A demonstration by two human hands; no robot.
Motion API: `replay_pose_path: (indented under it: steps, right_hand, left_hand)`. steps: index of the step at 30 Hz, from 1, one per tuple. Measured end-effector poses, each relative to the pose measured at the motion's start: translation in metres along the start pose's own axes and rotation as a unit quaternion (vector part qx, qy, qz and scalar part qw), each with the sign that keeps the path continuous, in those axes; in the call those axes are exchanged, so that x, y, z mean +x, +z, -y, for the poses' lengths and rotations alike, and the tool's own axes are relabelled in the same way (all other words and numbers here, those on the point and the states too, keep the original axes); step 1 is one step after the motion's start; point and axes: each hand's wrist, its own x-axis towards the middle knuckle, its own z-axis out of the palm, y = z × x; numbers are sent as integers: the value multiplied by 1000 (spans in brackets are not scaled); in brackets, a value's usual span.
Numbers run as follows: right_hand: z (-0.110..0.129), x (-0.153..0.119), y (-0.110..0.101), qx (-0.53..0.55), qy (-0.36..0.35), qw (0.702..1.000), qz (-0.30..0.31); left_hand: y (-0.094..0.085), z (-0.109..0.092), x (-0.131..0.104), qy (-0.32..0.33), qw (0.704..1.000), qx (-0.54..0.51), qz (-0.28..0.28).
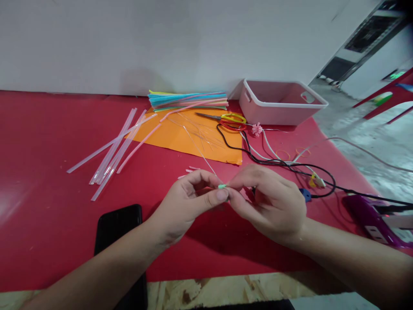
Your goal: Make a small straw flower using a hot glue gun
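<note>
1. Open red tabletop (pixel 148 176) lies between your left hand (pixel 187 202) and the plastic strips (pixel 113 144).
2. Cables (pixel 267 162) cross ahead of your right hand (pixel 274 202).
3. Beyond them, scissors (pixel 222 117) and a pink bin (pixel 271 113) obstruct you.

We can't ID the green bit (pixel 221 186): tiny, partly hidden btwn L hand (pixel 189 204) & R hand (pixel 274 200). L arm (pixel 112 262) blocks pt. of our view of the phone (pixel 118 221). R edge cuts purple strip (pixel 356 207) & red chair (pixel 402 97).

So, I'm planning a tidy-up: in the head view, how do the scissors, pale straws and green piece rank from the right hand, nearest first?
1. Green piece: at the right hand's fingertips.
2. Scissors: beyond the hand.
3. Pale straws: far left.
</note>
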Motion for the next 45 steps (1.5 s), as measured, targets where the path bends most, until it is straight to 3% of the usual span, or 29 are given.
replay_pose_path:
  steps: [8,15,21,30,38,45]
  right_hand:
    - [0,0,2,-56,-96,994,-1]
    - [-7,0,1,-89,-145,985,27]
    - [-9,-2,3,-79,-105,991,2]
    - [-10,-4,6,-81,-89,993,-3]
    - [-13,-2,4,-53,-120,991,28]
    - [-8,-1,0,18,-15,999,48]
  left_hand:
    - [0,0,2,-14,998,-22,53]
    - [2,-3,0,12,999,39,29]
    - [-3,-11,2,14,995,98,-18]
    - [0,-8,1,90,983,159,-23]
    - [-1,-10,2,20,999,30,4]
    - [-6,-11,1,5,999,12,30]
